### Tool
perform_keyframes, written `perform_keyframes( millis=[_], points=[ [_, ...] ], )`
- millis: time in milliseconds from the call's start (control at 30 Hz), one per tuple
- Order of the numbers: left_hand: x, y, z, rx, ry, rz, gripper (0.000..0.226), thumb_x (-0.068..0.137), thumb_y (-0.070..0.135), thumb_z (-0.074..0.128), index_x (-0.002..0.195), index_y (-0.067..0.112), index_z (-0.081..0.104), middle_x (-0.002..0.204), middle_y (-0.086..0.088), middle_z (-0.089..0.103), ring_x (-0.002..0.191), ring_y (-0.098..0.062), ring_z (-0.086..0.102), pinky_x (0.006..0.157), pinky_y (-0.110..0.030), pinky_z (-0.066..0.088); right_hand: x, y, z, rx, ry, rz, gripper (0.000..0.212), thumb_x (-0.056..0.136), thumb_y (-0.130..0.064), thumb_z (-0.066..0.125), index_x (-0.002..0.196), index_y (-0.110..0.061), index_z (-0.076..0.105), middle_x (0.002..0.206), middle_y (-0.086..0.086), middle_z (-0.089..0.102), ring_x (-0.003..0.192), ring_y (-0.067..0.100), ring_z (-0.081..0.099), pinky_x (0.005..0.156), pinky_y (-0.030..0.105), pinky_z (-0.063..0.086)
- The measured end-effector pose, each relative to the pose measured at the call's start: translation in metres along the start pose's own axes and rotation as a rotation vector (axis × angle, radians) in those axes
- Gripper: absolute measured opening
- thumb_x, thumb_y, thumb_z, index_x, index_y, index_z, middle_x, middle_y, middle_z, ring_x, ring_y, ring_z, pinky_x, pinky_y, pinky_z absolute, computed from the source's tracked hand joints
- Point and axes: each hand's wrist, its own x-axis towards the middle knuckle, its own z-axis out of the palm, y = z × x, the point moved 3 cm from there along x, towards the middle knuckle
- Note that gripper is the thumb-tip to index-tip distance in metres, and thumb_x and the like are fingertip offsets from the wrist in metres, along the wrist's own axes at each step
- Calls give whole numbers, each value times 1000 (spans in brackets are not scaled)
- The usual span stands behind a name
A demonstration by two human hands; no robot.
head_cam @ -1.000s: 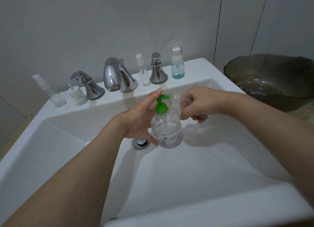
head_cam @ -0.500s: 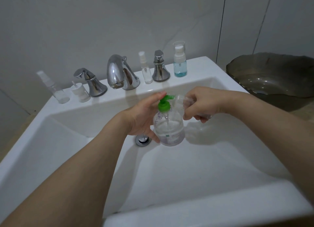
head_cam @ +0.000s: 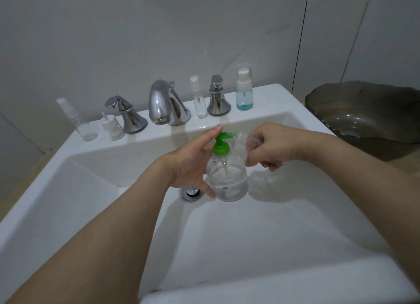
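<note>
Green pump head (head_cam: 221,145) topped a clear round plastic bottle (head_cam: 229,183), which the left hand (head_cam: 191,165) gripped around its side over the white sink basin (head_cam: 250,247), just beside the chrome drain (head_cam: 192,192), forefinger resting on the pump. The right hand (head_cam: 270,144), fingers and thumb curled, pinched a small clear plastic container (head_cam: 243,142) against the pump's spout.

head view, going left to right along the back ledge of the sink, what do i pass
clear spray bottle → small white pump bottle → left tap handle → chrome spout → slim clear spray bottle → right tap handle → bottle of blue liquid
</note>
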Motion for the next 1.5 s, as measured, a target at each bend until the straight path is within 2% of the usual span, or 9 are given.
perform_keyframes(
  millis=[233,533,667,800,900,967,1067,1300,1500],
  points=[
    [1,-2,-2,-39,2,-17,88,75,91,34,143,37,52,146,1,55,135,-33,50,105,-71,36,-2,-2,-2,16,23,-23,16,78,-10,74,72,-9,59,54,9,57,43,20,51,42,20,42],
    [-2,3,1,-50,70,20,67,88,67,45,139,26,58,141,-7,60,129,-39,55,97,-77,38,0,3,1,-8,-28,27,17,78,-10,74,72,-7,58,56,11,55,39,21,49,45,22,45],
    [-2,3,1,-42,87,16,67,85,67,47,137,26,59,140,-6,61,129,-39,55,97,-78,38,1,2,2,0,-32,31,17,78,-10,74,73,-7,58,55,11,55,39,20,47,48,25,47],
    [-3,4,0,8,139,-45,74,78,74,48,138,31,59,139,-1,61,131,-30,54,103,-72,38,0,2,1,-13,-26,23,18,78,-11,75,72,-8,58,56,11,56,40,20,49,45,22,45],
    [-10,8,-8,135,274,-175,93,66,81,50,137,21,60,134,-4,62,126,-25,54,109,-60,39,-1,2,-1,-22,-9,16,18,78,-12,75,71,-9,58,55,10,56,41,21,50,44,21,45],
    [-14,10,-14,211,323,-249,105,58,88,51,133,15,62,132,-7,62,125,-29,55,105,-54,46,-1,1,-1,-29,-7,12,18,78,-12,75,72,-9,59,54,9,57,42,21,51,43,21,44],
    [-18,13,-15,237,335,-272,107,59,92,46,126,11,67,124,-10,69,114,-33,66,98,-49,54,-1,-1,-2,-19,-1,0,17,77,-13,75,73,-8,60,56,10,57,43,22,51,45,22,44],
    [-20,15,-2,267,339,-294,113,64,95,31,123,6,68,117,-14,72,102,-37,71,86,-45,59,-2,-1,-2,-2,0,-4,17,78,-12,75,74,-6,59,58,12,57,44,23,51,47,24,46],
    [-23,13,-4,273,322,-315,105,64,92,39,122,10,69,119,-9,73,100,-42,72,95,-52,54,-1,1,1,-1,-46,24,17,79,-11,75,78,-4,59,59,14,56,44,24,49,53,30,48]
  ],
)
